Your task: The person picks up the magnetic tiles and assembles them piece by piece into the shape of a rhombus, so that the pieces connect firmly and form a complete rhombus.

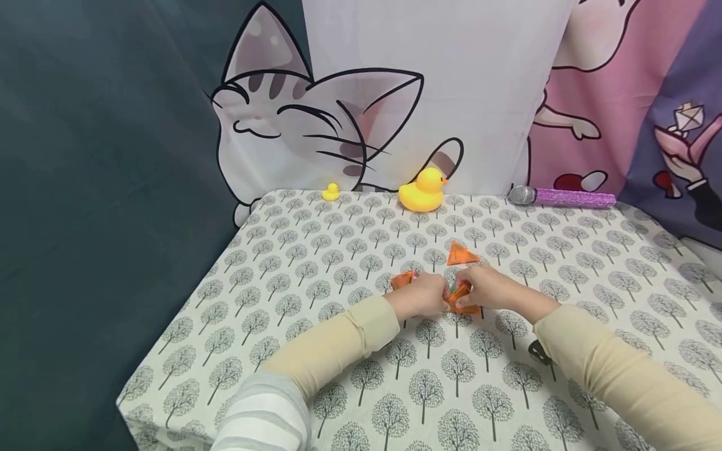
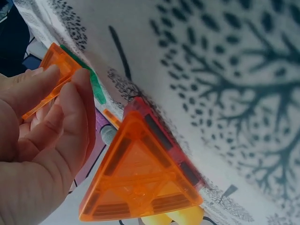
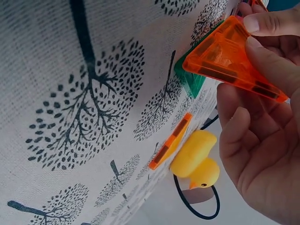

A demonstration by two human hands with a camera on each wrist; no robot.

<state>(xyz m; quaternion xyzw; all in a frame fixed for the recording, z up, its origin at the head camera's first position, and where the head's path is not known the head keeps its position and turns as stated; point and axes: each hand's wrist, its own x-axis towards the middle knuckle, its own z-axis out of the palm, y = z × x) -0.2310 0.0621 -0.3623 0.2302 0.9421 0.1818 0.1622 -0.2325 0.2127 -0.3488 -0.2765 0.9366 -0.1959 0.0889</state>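
Green translucent plastic tile (image 3: 195, 85) mostly hidden behind held orange triangular plastic tile (image 3: 225, 49) — outline unclear. Red plastic tile (image 2: 176, 152) largely covered by second orange plastic triangle (image 2: 140, 180). Small dark thing (image 1: 538, 352) partly behind right beige sleeve (image 1: 592, 351) — too indistinct to name. Left fingers (image 1: 440, 297) mostly turned out of sight in head view; white tree-print bench (image 1: 350, 335) cut off at bottom there.

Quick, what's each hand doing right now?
Left hand: closed, pinching an orange triangle.
Right hand: closed, holding that same triangle between thumb and fingers.
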